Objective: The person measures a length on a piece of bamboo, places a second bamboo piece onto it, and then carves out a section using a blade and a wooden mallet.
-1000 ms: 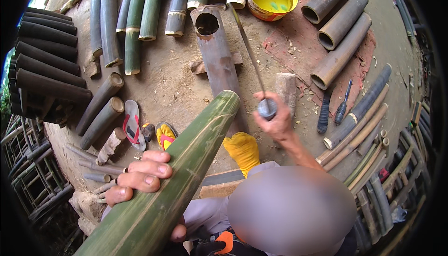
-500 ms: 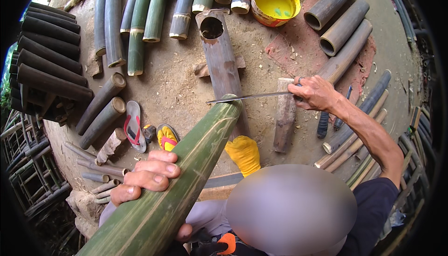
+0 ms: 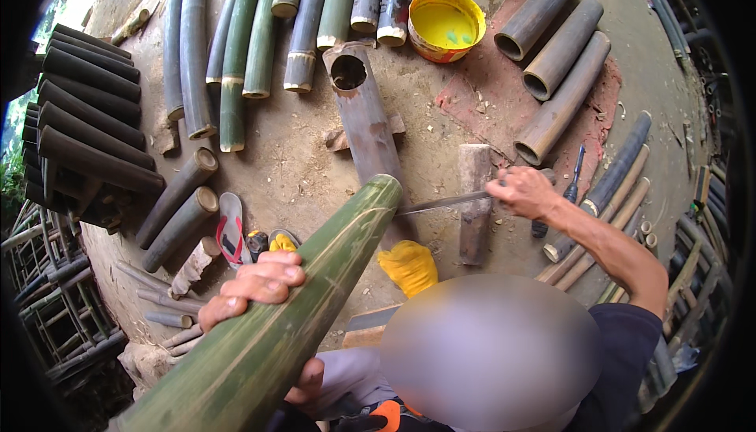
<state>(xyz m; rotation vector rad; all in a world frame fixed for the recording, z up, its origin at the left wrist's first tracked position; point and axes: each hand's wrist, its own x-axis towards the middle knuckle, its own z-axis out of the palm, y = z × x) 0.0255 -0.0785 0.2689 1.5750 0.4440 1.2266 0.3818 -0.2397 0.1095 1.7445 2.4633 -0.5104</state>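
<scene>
A thick green bamboo pole (image 3: pixel 291 314) slants up from the lower left, its rounded, cut far end near the middle. My left hand (image 3: pixel 256 286) is closed around it; fingers lie over its left side and a digit shows along the right edge. In my right hand (image 3: pixel 524 193) is a long knife (image 3: pixel 441 203), its thin blade pointing left. The blade meets the pole's right edge just below the cut end, and its tip is hidden there. Beyond lies a brown bamboo log (image 3: pixel 366 129) with a round hole, propped on a wood piece (image 3: pixel 339 140).
Green and grey bamboo lengths (image 3: pixel 303 46) lie at the back beside a yellow bucket (image 3: pixel 446 24). Short tubes (image 3: pixel 563 101) rest on a red mat at right, near a chisel-like tool (image 3: pixel 577 176). Dark poles (image 3: pixel 98 137) are stacked left. A yellow-covered foot (image 3: pixel 409 266) sits close by.
The blade has gone from across the top of the pole's cut end to its right edge, lower down. My right hand has dropped slightly. My left hand keeps its hold.
</scene>
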